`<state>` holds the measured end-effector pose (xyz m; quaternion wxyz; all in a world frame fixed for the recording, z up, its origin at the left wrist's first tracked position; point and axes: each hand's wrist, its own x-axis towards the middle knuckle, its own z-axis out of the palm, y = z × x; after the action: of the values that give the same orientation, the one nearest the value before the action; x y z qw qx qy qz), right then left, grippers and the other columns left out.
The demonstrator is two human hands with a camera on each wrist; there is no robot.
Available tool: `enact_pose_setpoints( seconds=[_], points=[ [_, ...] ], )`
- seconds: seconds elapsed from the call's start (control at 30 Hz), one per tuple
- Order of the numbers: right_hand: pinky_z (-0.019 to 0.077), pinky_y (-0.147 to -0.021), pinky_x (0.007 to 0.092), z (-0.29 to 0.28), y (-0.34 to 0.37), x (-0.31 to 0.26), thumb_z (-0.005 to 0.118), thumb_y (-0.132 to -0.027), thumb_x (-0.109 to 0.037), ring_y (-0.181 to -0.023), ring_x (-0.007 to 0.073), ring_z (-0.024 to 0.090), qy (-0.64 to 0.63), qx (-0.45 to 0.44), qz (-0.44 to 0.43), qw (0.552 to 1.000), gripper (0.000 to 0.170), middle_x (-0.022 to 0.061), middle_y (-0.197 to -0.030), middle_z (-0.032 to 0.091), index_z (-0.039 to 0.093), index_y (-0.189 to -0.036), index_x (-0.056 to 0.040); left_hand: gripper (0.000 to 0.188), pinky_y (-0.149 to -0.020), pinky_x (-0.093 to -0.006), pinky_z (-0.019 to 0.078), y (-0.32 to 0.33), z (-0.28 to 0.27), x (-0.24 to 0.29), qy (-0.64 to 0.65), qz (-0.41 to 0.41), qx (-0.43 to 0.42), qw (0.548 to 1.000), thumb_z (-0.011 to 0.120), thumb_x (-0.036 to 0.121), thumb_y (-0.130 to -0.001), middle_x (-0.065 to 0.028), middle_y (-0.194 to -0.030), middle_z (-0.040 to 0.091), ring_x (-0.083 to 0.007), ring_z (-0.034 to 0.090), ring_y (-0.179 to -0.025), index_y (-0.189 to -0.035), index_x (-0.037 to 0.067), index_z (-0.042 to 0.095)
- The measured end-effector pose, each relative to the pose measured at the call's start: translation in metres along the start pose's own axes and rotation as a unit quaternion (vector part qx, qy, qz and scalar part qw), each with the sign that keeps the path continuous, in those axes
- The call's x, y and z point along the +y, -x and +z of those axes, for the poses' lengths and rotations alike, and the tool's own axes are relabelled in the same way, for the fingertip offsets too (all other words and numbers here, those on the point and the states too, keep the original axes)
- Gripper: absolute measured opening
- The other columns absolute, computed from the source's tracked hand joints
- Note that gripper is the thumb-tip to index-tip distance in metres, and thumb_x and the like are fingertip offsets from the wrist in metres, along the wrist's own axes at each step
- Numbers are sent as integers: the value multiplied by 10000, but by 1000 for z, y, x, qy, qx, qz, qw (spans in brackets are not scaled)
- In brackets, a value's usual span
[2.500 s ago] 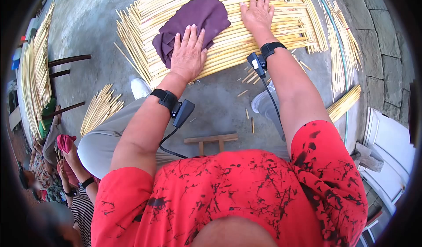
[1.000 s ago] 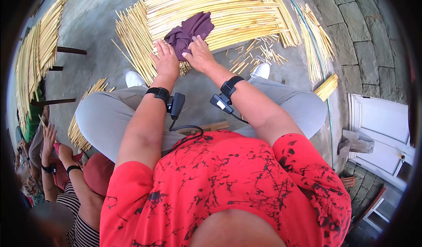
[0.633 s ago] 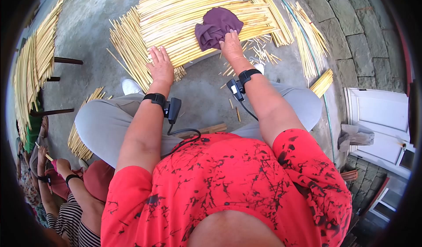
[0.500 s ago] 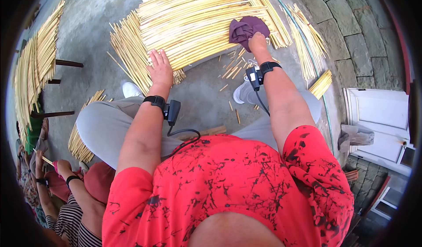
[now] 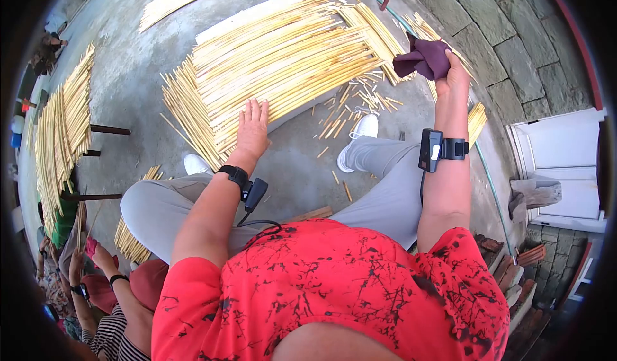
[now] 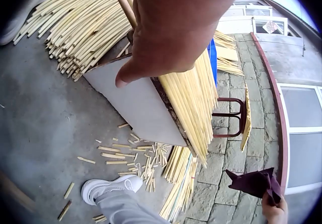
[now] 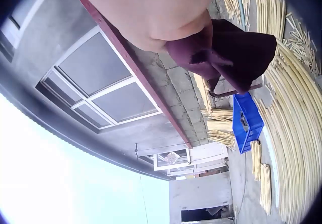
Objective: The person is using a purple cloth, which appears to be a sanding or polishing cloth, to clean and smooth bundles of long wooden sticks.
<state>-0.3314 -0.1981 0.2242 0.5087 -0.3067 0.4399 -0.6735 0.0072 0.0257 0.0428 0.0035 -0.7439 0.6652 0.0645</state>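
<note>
A dark purple cloth (image 5: 425,59) is bunched in my right hand (image 5: 455,76), which holds it up off to the right of the sticks. In the right wrist view, the cloth (image 7: 244,53) hangs out beyond the hand (image 7: 161,8). My left hand (image 5: 253,130) rests on the near edge of a wide layer of pale yellow sticks (image 5: 283,65), its fingers extended. These sticks lie side by side over a low white-sided table, whose side (image 6: 141,103) shows in the left wrist view below that hand (image 6: 176,28).
Short stick pieces (image 5: 350,104) litter the floor near my shoe (image 5: 366,126). More stick bundles lie left (image 5: 64,130) and at the back (image 5: 177,2). A green hose (image 5: 491,184) runs along the right side. A blue crate (image 7: 247,123) stands further off. Other people sit at lower left.
My right hand has swept the cloth rightward across the sticks, off their right end, and lifted it. The left hand moved from the cloth to the sticks' near left edge and stays there.
</note>
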Motion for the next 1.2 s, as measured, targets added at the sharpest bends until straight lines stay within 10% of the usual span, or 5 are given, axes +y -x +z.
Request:
enact_pose_setpoints(
  seconds=[0.27, 0.6, 0.8, 1.2],
  points=[
    [535, -697, 339, 19, 12, -4, 628, -789, -32, -783, 237, 629, -58, -21, -2, 998, 182, 152, -902, 613, 553, -920, 69, 626, -1055, -473, 255, -32, 24, 5, -148, -34, 29, 988, 513, 119, -839, -249, -1409, 263, -376, 245, -1325, -1395, 34, 239],
    [522, -796, 359, 20, 13, -4, 618, -812, -50, -885, 243, 623, -61, -52, 26, 996, 247, 143, -983, 615, 547, -1026, 51, 548, -1033, -467, 298, -24, 34, -19, -38, 40, 88, 995, 569, 149, -838, -240, -1370, 321, -375, 289, -1297, -1330, 59, 346],
    [524, -796, 373, 18, 12, -3, 614, -816, -53, -884, 256, 622, -69, -45, 35, 996, 248, 152, -988, 610, 545, -1028, 57, 270, -797, -416, 471, 0, -16, -29, 128, 38, 21, 991, 554, 165, -844, -120, -1136, 539, -323, 550, -1013, -1099, 91, 505],
    [529, -780, 359, 27, 16, 4, 630, -807, -57, -861, 250, 628, -52, -67, 44, 995, 259, 152, -972, 618, 551, -1025, 58, 211, -786, -445, 458, -64, -49, -79, 3, -45, 55, 997, 566, 262, -834, -87, -995, 617, -286, 579, -959, -976, 106, 559]
  ],
)
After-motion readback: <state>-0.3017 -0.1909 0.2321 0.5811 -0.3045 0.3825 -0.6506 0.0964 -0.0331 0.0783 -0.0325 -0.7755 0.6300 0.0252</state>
